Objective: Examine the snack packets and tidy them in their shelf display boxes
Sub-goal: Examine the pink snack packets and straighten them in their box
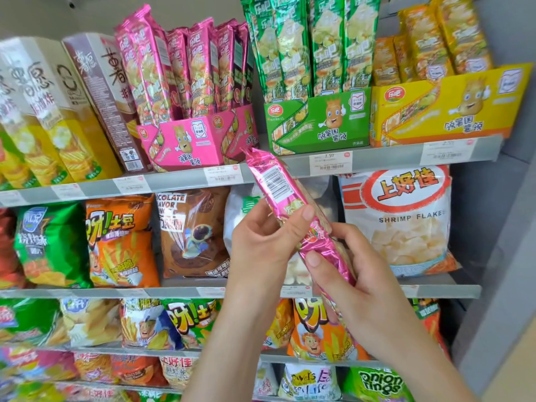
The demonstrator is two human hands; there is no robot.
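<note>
A long pink snack packet is held tilted in front of the shelves, barcode side facing me. My left hand grips its middle with the thumb across the front. My right hand holds its lower end, thumb pressed on the foil. On the top shelf stands the pink display box with several matching pink packets upright inside. Beside it are a green display box with green packets and a yellow display box with yellow packets.
Tall chip cartons stand at the top left. Lower shelves hold bagged snacks: a shrimp flakes bag, a chocolate bag, orange potato-stick bags. A grey side panel closes the shelf on the right.
</note>
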